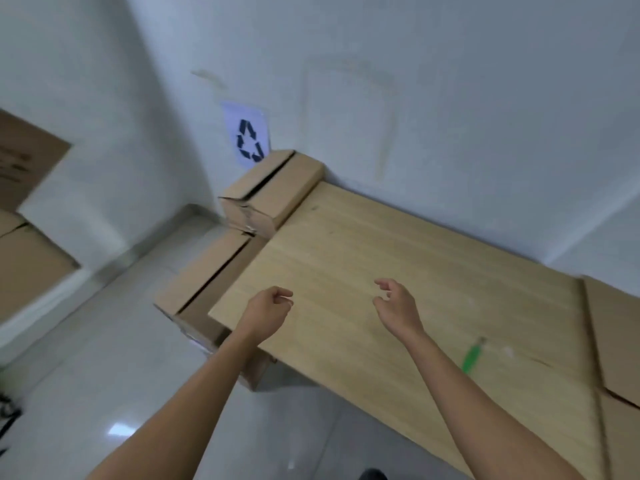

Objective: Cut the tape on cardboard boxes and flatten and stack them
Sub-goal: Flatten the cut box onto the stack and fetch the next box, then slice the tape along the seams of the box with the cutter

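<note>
Head view: left hand (268, 311) and right hand (394, 306) hover empty over the bench (381, 244), fingers (282, 295) loosely curled. The boxes (273, 192) stand at ten o'clock and the green cutter (472, 355) at four — take the cutter first, then slice along seams.

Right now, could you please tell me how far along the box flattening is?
Done: flat cardboard lies at the right end of the table. In hand: nothing; the left hand and right hand hover empty, and the green cutter lies on the table. Left: the upper box and lower box beside the table stand unflattened, top seams gaping.
</note>
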Demonstrator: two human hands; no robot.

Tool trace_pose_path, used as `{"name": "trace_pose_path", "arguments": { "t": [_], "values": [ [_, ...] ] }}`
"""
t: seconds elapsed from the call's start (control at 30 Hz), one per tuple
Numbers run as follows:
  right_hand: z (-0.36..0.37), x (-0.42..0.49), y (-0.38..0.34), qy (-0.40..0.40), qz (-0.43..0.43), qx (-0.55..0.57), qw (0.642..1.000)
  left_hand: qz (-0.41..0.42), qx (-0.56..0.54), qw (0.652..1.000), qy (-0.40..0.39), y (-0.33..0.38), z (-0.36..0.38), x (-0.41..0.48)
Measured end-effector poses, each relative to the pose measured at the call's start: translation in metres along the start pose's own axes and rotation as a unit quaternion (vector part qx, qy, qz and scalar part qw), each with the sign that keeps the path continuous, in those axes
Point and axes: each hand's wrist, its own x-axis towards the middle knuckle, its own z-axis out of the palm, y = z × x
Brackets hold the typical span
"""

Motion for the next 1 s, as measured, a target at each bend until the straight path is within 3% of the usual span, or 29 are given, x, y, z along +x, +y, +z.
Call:
{"name": "trace_pose_path", "arguments": {
  "t": [0.2, 0.43, 0.83, 1.0],
  "values": [
    [0.078, 0.029, -0.092, -0.060, -0.029, -0.011, 0.998, -0.023, -0.017, 0.999, 0.037, -0.034, -0.086, 0.039],
    [0.144, 0.102, -0.164, -0.076, -0.023, -0.011, 0.997, -0.027, -0.019, 0.997, 0.063, -0.056, -0.156, 0.124],
    [0.210, 0.228, -0.241, -0.090, 0.097, 0.009, 0.991, -0.094, -0.055, 0.993, 0.056, -0.058, -0.230, 0.283],
    [0.237, 0.269, -0.247, -0.033, 0.173, 0.055, 0.983, -0.110, -0.062, 0.991, 0.053, -0.059, -0.243, 0.367]
  ]
}}
